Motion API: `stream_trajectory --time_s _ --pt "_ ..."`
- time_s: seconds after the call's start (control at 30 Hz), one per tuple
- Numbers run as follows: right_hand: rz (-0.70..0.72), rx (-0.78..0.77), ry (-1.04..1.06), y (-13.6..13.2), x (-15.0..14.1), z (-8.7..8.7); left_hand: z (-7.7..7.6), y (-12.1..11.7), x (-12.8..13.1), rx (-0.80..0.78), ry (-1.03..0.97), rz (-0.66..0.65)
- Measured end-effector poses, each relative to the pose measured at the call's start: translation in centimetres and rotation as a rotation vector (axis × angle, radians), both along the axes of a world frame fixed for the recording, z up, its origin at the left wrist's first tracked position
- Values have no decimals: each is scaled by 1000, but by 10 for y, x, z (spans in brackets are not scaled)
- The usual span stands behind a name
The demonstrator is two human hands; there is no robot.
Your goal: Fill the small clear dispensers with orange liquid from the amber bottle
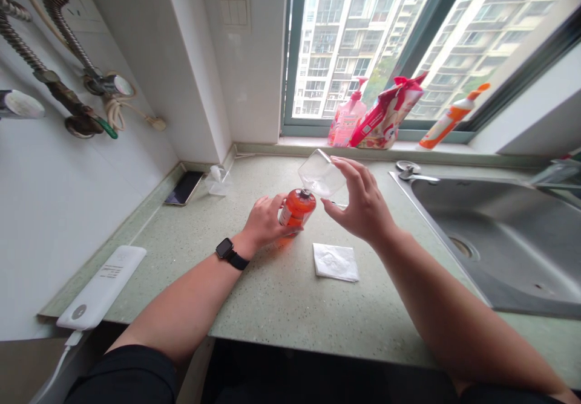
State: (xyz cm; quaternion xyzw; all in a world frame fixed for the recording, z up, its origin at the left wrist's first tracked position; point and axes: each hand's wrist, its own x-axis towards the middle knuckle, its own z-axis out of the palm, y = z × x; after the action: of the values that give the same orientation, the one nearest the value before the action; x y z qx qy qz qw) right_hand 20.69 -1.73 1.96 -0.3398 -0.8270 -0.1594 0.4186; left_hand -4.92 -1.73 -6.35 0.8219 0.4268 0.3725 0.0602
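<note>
My left hand (267, 222) is wrapped round a bottle of orange-red liquid (299, 210) standing upright on the counter. The bottle has a dark neck and a pale label on its side. In my right hand (363, 201) is a clear square-sided container (320, 174), gripped between thumb and fingers. It tilts down to the left, its lower end right at the bottle's neck; whether they touch I cannot tell. A little clear liquid seems to lie inside it. Nearer to me, a folded white tissue (336, 262) lies flat on the counter.
A steel sink (436, 210) with a faucet (415, 175) is on the right. To the left are a phone (184, 187), a small clear item with a white nozzle (218, 180) and a white power bank (102, 286). A pink pump bottle (347, 120) stands on the windowsill.
</note>
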Motion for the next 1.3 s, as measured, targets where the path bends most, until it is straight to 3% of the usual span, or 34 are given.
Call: stream_trajectory --time_s 1.3 --pt "97 18 -24 -9 -11 5 2 1 -3 -30 -52 -55"
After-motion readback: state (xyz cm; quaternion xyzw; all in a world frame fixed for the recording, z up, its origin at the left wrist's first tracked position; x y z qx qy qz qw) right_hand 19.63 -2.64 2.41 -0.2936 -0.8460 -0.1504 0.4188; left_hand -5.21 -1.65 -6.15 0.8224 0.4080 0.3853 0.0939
